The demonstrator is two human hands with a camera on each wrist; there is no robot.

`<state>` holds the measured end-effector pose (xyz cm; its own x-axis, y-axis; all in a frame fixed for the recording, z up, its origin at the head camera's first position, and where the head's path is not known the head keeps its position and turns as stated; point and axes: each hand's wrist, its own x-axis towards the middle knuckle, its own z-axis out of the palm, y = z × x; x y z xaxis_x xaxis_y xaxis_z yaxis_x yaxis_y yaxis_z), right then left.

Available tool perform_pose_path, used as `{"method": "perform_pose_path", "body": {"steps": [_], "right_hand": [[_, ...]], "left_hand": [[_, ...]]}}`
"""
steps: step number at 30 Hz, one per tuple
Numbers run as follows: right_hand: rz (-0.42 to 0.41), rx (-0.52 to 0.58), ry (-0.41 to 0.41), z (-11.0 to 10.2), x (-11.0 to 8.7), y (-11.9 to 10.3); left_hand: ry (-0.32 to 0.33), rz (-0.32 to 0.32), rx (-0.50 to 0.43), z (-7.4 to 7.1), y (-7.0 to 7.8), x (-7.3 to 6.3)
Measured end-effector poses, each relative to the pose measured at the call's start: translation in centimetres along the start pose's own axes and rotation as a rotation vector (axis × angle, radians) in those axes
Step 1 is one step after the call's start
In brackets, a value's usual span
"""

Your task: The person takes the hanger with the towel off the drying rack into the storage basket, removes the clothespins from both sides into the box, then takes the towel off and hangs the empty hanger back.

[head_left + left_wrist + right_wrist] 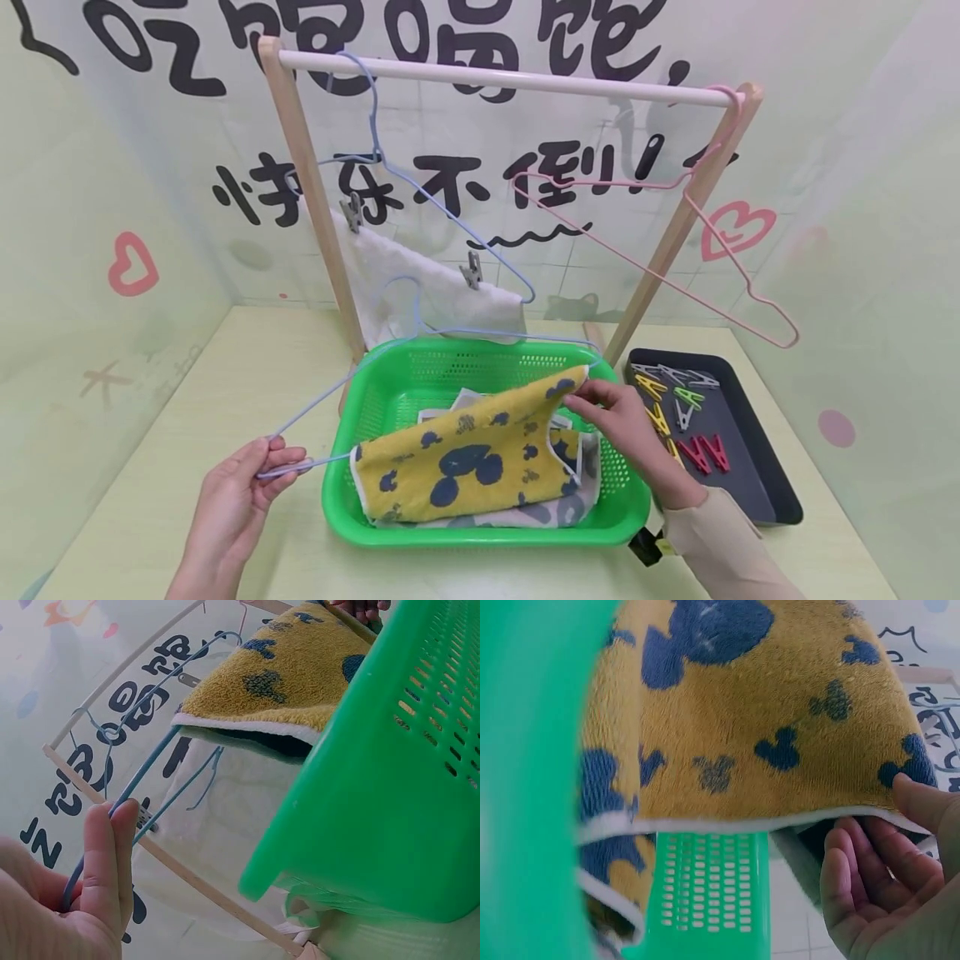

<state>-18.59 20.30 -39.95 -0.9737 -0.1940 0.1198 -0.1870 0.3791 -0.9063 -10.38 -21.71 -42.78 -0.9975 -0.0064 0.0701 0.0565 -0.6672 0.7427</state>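
My left hand (232,500) grips the left end of a light-blue wire clothes hanger (154,759). Over the hanger's lower bar lies a yellow towel (480,454) with dark-blue mouse-head prints and white edging. My right hand (622,425) pinches this towel's upper right corner, thumb on the outer face and fingertips under the white edge in the right wrist view. The towel spans the green basket (337,500), its fold sloping up to the right. Inside the basket, grey-and-white cloth (581,504) shows beneath it. The hanger's hook points up, toward the rack.
Behind stands a wooden rack with a white rod (525,81). A white cloth (420,267) hangs there, clipped to a second blue hanger (453,218). At the rod's right end hangs a pink hanger (622,182). A dark tray (750,450) with several coloured clothespins sits right of the basket.
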Motion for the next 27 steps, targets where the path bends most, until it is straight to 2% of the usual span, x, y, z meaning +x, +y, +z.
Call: {"method": "perform_pose_path", "body": {"steps": [3, 5, 9, 12, 18, 23, 27], "right_hand": [[0.019, 0.005, -0.021, 0.2, 0.0, 0.0], [0.022, -0.008, -0.071, 0.2, -0.1, 0.1], [-0.013, -0.079, -0.240, -0.2, -0.5, 0.3], [-0.065, -0.125, -0.358, -0.6, -0.9, 0.5], [-0.166, -0.164, -0.502, -1.1, -1.8, 1.0], [-0.138, -0.235, -0.596, -1.3, -2.3, 1.4], [-0.105, -0.283, -0.595, -1.5, -2.4, 1.5]], "left_hand": [[0.022, -0.008, 0.013, -0.1, -0.1, 0.0], [0.054, -0.015, 0.018, -0.1, -0.1, 0.1], [0.134, -0.037, 0.018, -0.2, 0.1, 0.3], [0.168, -0.047, 0.009, -0.3, 0.2, 0.4], [0.182, -0.045, 0.019, -0.3, 0.2, 0.5], [0.177, -0.018, 0.049, -0.2, 0.2, 0.6], [0.166, -0.008, 0.059, -0.2, 0.2, 0.6]]}}
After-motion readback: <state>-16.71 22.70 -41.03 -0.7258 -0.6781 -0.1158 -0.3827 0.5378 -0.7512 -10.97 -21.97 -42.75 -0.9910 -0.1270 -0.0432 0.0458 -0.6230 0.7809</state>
